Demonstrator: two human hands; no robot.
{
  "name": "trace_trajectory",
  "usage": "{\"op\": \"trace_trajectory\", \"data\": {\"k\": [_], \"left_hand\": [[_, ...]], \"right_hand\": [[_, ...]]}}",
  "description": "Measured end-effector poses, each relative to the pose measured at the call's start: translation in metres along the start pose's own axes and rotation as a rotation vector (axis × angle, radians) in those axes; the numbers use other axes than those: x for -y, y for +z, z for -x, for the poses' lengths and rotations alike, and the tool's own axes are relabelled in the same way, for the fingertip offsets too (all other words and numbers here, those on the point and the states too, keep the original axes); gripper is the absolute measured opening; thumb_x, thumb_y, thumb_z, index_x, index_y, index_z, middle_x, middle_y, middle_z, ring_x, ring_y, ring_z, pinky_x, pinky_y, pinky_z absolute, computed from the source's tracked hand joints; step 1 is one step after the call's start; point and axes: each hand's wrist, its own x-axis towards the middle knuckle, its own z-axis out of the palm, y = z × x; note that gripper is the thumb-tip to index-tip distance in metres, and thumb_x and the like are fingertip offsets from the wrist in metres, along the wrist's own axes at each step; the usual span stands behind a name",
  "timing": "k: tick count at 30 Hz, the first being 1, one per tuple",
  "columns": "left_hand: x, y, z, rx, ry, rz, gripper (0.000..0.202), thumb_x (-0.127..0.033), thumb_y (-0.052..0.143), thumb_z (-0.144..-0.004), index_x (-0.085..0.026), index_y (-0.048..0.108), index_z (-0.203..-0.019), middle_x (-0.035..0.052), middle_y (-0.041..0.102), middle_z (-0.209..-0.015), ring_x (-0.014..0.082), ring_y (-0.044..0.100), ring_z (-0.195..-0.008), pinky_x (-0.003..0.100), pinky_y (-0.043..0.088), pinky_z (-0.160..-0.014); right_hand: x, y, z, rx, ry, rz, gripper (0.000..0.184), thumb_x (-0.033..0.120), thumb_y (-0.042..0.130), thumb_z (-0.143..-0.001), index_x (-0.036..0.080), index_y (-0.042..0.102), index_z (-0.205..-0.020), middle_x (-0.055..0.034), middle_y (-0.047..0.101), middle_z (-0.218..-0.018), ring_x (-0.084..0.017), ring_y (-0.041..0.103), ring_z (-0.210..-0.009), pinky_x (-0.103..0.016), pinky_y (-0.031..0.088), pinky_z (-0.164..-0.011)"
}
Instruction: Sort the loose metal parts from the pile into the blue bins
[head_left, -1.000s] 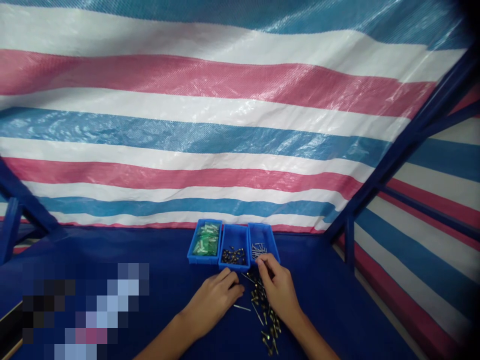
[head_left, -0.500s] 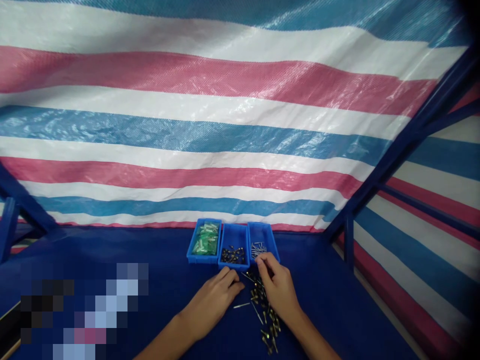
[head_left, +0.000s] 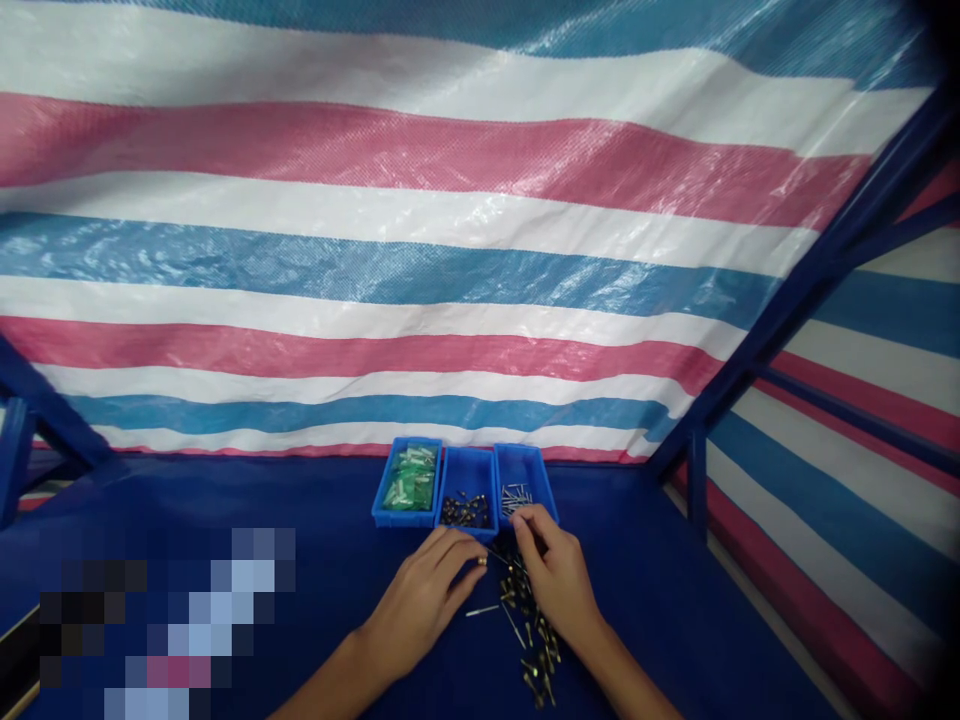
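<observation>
My left hand (head_left: 431, 590) is closed in a pinch, with a small brass-coloured piece (head_left: 482, 561) between thumb and forefinger, just in front of the middle bin (head_left: 471, 466). My right hand (head_left: 561, 572) is held over the far end of a loose pile of brass-headed pieces (head_left: 529, 632), near the right bin (head_left: 520, 460). Its thumb and forefinger are pressed together; whatever is between them is hidden. Thin silver pins lie in the right bin, and brass and dark small pieces in the middle one. A single silver pin (head_left: 482, 611) rests on the table between my hands.
The left blue bin (head_left: 407, 519) holds green-and-clear packets (head_left: 412, 478). All three bins stand side by side on the dark blue table (head_left: 262, 600). A striped sheet (head_left: 420, 270) hangs behind, with blue frame bars (head_left: 780, 300) at the right. A pixelated patch covers the lower left.
My left fingers have lifted slightly and shifted toward the right, and a brass-coloured piece now shows in their pinch. My right hand has stayed nearly still.
</observation>
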Motion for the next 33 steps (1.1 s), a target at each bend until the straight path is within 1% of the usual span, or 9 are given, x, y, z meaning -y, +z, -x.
{"op": "trace_trajectory", "data": {"k": [3, 6, 10, 14, 22, 24, 27, 30, 33], "left_hand": [[0.0, 0.001, 0.001, -0.065, -0.017, 0.03, 0.02, -0.016, 0.059, -0.109, -0.024, 0.065, -0.126, 0.0071, 0.071, -0.116, 0.0226, 0.067, -0.108, 0.036, 0.056, -0.098], [-0.002, 0.0, 0.0, -0.092, -0.065, 0.051, 0.02, -0.015, 0.059, -0.106, -0.025, 0.067, -0.122, 0.0071, 0.07, -0.113, 0.0219, 0.067, -0.1, 0.034, 0.057, -0.089], [-0.008, -0.002, -0.003, -0.101, -0.193, 0.12, 0.017, -0.014, 0.062, -0.101, -0.025, 0.069, -0.112, 0.0049, 0.069, -0.106, 0.0189, 0.062, -0.082, 0.03, 0.054, -0.075], [-0.009, -0.002, -0.006, -0.127, -0.276, 0.184, 0.015, -0.015, 0.063, -0.1, -0.025, 0.069, -0.109, 0.004, 0.068, -0.103, 0.0179, 0.06, -0.078, 0.029, 0.052, -0.073], [-0.005, -0.001, -0.005, -0.124, -0.269, 0.208, 0.019, -0.023, 0.059, -0.107, -0.028, 0.07, -0.122, 0.0048, 0.067, -0.113, 0.018, 0.063, -0.086, 0.029, 0.052, -0.079], [-0.005, -0.001, -0.004, -0.128, -0.267, 0.205, 0.014, -0.026, 0.06, -0.108, -0.027, 0.071, -0.117, 0.0046, 0.067, -0.111, 0.0176, 0.062, -0.083, 0.029, 0.052, -0.078], [-0.004, -0.001, -0.004, -0.163, -0.28, 0.193, 0.007, -0.029, 0.065, -0.106, -0.025, 0.069, -0.108, 0.0035, 0.067, -0.102, 0.0172, 0.059, -0.076, 0.03, 0.051, -0.076], [-0.001, -0.001, -0.004, -0.219, -0.286, 0.158, 0.009, -0.032, 0.07, -0.104, -0.024, 0.068, -0.1, 0.0021, 0.066, -0.094, 0.0177, 0.058, -0.074, 0.029, 0.05, -0.073], [0.002, -0.002, -0.003, -0.264, -0.278, 0.122, 0.012, -0.033, 0.072, -0.103, -0.024, 0.067, -0.097, 0.0017, 0.066, -0.091, 0.0181, 0.058, -0.075, 0.029, 0.049, -0.072]], "right_hand": [[0.001, 0.0, 0.0, -0.007, -0.009, -0.002, 0.031, 0.044, 0.046, -0.112, 0.023, 0.068, -0.104, 0.0007, 0.07, -0.083, -0.016, 0.064, -0.069, -0.024, 0.045, -0.068], [0.002, 0.0, 0.0, -0.005, -0.019, -0.007, 0.032, 0.044, 0.045, -0.112, 0.023, 0.068, -0.104, 0.0001, 0.071, -0.085, -0.016, 0.065, -0.069, -0.024, 0.045, -0.068], [0.003, -0.001, 0.0, -0.012, -0.022, -0.002, 0.032, 0.044, 0.046, -0.112, 0.023, 0.068, -0.103, 0.001, 0.069, -0.082, -0.016, 0.063, -0.067, -0.023, 0.044, -0.065], [0.002, -0.001, -0.001, -0.007, -0.021, 0.002, 0.032, 0.044, 0.046, -0.112, 0.024, 0.068, -0.102, 0.0015, 0.067, -0.08, -0.015, 0.062, -0.067, -0.023, 0.044, -0.065], [0.004, -0.002, 0.0, -0.005, -0.014, 0.005, 0.032, 0.044, 0.046, -0.112, 0.023, 0.069, -0.103, 0.0006, 0.069, -0.082, -0.016, 0.063, -0.068, -0.023, 0.045, -0.066], [0.004, -0.002, 0.0, -0.004, -0.009, 0.004, 0.032, 0.044, 0.046, -0.112, 0.023, 0.069, -0.103, 0.0009, 0.069, -0.081, -0.016, 0.063, -0.067, -0.023, 0.045, -0.066], [0.004, -0.001, 0.001, 0.0, -0.002, 0.0, 0.031, 0.043, 0.046, -0.112, 0.024, 0.069, -0.103, 0.0009, 0.07, -0.083, -0.016, 0.064, -0.068, -0.023, 0.045, -0.067], [0.003, -0.001, 0.0, -0.002, -0.002, -0.001, 0.031, 0.043, 0.046, -0.112, 0.024, 0.069, -0.103, 0.0006, 0.07, -0.083, -0.016, 0.064, -0.068, -0.023, 0.045, -0.067], [0.003, -0.001, -0.001, -0.003, 0.002, -0.002, 0.031, 0.044, 0.047, -0.112, 0.024, 0.068, -0.103, 0.0008, 0.07, -0.083, -0.015, 0.063, -0.067, -0.023, 0.044, -0.066]]}}
